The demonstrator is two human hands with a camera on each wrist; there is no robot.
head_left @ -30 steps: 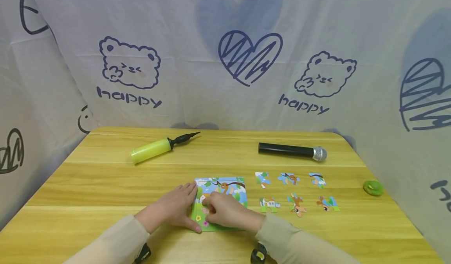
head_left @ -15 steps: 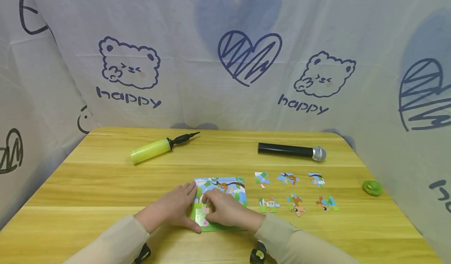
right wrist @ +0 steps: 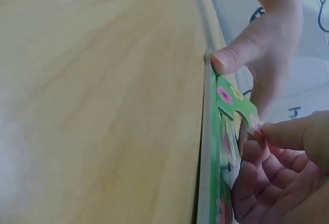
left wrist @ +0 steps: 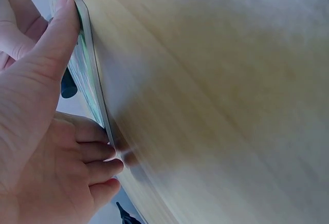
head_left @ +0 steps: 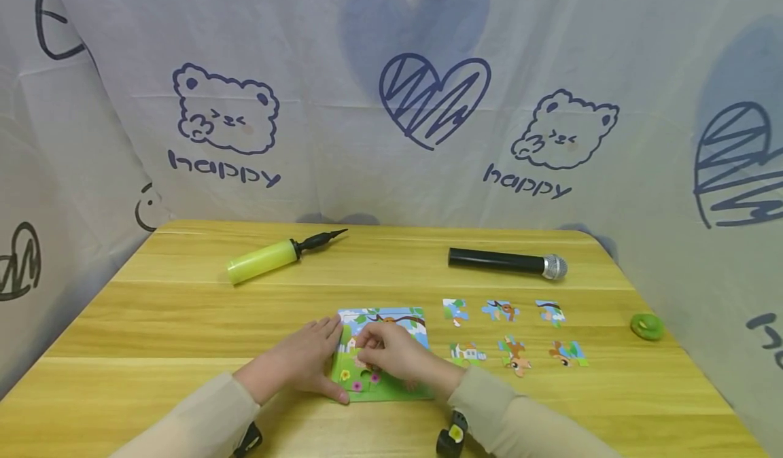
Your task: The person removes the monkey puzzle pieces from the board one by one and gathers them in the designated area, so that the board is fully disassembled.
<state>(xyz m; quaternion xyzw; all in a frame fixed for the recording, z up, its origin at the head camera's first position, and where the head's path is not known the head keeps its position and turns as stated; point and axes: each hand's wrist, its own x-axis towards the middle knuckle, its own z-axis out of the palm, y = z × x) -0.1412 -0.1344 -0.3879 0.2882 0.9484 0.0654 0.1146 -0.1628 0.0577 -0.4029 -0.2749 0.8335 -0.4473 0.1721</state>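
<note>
A jigsaw puzzle board (head_left: 397, 395) with a green border lies flat near the front of the table. My left hand (head_left: 300, 361) rests along its left side, thumb on the near left corner and the other fingers at the left edge. With thumb and fingertips, my right hand (head_left: 394, 356) pinches a green puzzle piece (right wrist: 234, 98) printed with pink and yellow flowers. In the right wrist view that piece tilts up from the board, its far end close to the left thumb. The right palm hides part of the board in the head view.
Right of the board lie several loose puzzle pieces (head_left: 467, 354) in two rows. Behind them is a black microphone (head_left: 497, 260). A yellow hand pump (head_left: 263, 261) lies at the back left, and a small green coiled object (head_left: 647, 326) near the right edge.
My right hand has risen slightly and its fingers now pinch the flowered puzzle piece, one end tilted up from the board. The left hand stays in place.
</note>
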